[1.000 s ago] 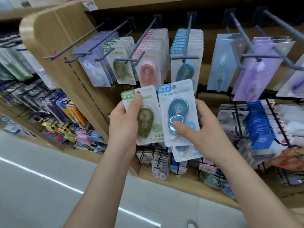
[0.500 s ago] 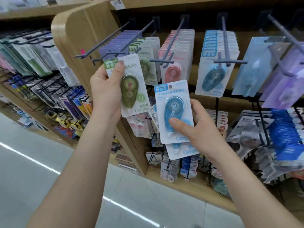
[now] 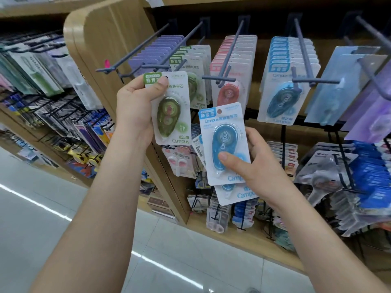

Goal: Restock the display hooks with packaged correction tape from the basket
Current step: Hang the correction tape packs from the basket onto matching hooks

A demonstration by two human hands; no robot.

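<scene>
Hands: left (image 3: 135,111) pinches green pack (image 3: 171,108) by top, just before green row (image 3: 190,58); right (image 3: 254,163) grips blue packs (image 3: 224,144), below-right of row. Next: keep thumb (image 3: 161,83) off hole (image 3: 166,77), thread squarely onto hook (image 3: 156,66).

I'm in a stationery shop. At twelve o'clock a wooden display shelf (image 3: 105,28) carries long metal hooks (image 3: 230,55) hung with rows of carded correction tape packs (image 3: 283,98) in purple, green, pink and blue. At nine o'clock more racks (image 3: 53,115) hold packaged stationery; at three o'clock, further hanging goods (image 3: 372,182). A glossy tiled floor (image 3: 42,208) lies at seven o'clock.
</scene>
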